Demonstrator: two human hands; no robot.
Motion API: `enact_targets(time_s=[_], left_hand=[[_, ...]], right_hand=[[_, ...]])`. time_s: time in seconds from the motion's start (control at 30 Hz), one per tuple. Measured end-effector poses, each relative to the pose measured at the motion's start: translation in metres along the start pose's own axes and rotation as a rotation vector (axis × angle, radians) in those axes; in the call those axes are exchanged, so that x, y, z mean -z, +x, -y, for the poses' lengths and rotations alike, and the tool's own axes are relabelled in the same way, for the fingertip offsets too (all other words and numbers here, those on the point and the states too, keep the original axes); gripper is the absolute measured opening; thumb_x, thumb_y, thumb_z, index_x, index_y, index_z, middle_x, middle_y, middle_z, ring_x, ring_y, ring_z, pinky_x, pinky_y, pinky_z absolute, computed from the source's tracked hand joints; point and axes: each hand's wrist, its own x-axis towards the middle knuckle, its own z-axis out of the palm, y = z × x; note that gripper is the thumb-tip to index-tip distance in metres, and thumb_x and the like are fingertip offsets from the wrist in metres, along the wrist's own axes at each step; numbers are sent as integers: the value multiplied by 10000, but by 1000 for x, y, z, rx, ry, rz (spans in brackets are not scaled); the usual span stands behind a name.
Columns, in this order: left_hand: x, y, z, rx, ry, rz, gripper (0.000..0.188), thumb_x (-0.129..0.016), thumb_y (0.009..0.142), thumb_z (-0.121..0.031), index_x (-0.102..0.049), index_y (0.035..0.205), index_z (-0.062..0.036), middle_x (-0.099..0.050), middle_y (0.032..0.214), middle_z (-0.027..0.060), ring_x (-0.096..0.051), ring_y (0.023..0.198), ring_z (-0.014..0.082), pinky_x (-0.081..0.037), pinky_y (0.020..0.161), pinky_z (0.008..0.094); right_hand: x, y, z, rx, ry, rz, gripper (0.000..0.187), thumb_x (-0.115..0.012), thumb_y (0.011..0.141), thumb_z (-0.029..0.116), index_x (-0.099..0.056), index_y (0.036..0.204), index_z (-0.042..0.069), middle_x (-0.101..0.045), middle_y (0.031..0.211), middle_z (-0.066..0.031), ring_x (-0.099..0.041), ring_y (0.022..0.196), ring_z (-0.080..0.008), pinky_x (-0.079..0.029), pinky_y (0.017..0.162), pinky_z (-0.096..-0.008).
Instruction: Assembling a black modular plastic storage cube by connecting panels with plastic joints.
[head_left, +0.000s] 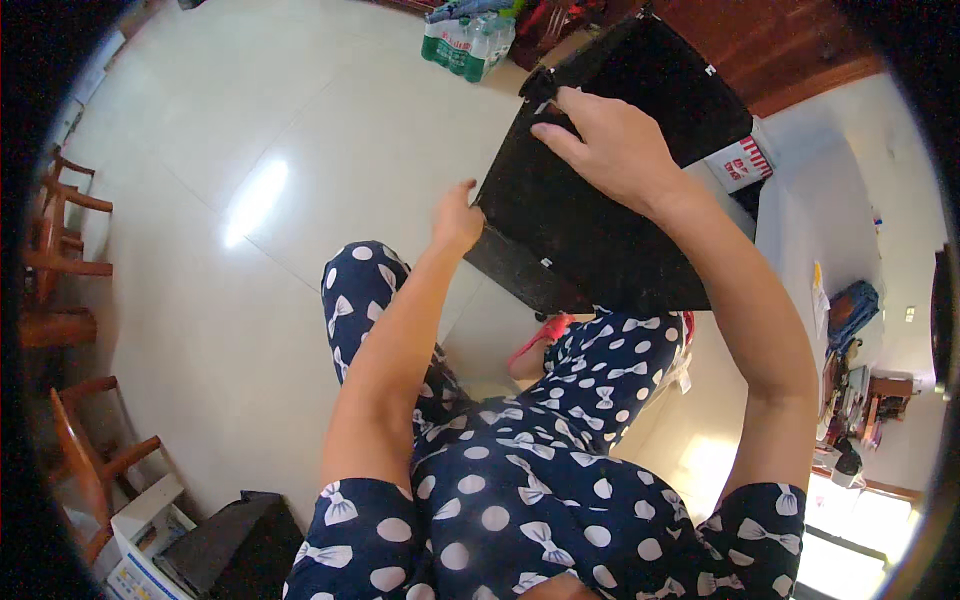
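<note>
A large black box-like case [610, 235] stands in front of me, its dark panels marked with small white fittings. My left hand [458, 220] is closed on its left edge, thumb up; the fingertips are partly hidden. Over the top, my right hand [618, 145] bends its fingers and thumb around the far left corner, beside a small black fitting [538, 86]. What exactly these fingers press on is hard to make out against the black. The case reaches down between my knees and hides part of my right leg.
A pack of green-labelled bottles [468, 45] lies on the tiled floor beyond the case. Wooden chairs [90, 440] line the left side. A black bag [235, 545] sits at the lower left. Behind the case are a red-and-white carton [742, 163] and brown wooden furniture [800, 45].
</note>
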Motion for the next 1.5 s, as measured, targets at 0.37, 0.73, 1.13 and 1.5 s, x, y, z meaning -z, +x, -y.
enact_targets(time_s=[0.37,0.73,1.13,1.5], left_hand=[[-9,15,25,-3,70,377,420,-522,834,-126,-562,1250,-73,-643,1124,219,-596,1088,377,-471,919,444],[-23,7,26,-53,41,420,516,-521,851,-115,-421,1354,-61,-626,1145,241,-582,1115,395,-455,932,448],[-20,16,32,-4,157,568,550,-492,874,-185,-389,1403,-76,-609,1191,245,-561,1146,405,-435,970,454],[-7,3,-3,315,-420,575,546,-401,937,-363,-463,1372,-40,-618,1199,170,-542,1128,305,-381,974,375]], right_hand=[[9,13,0,-122,97,174,478,-527,907,454,-685,774,22,-657,764,-212,-648,756,-399,-521,709,-484],[14,4,-7,-115,195,174,445,-563,901,401,-653,720,6,-620,702,-220,-622,691,-398,-479,649,-496],[16,-3,-16,-76,314,152,422,-601,928,300,-530,685,-38,-394,567,-151,-401,509,-201,-335,526,-378],[30,-3,-6,-35,250,123,392,-566,900,253,-602,678,-68,-539,566,-189,-502,491,-272,-388,509,-397]])
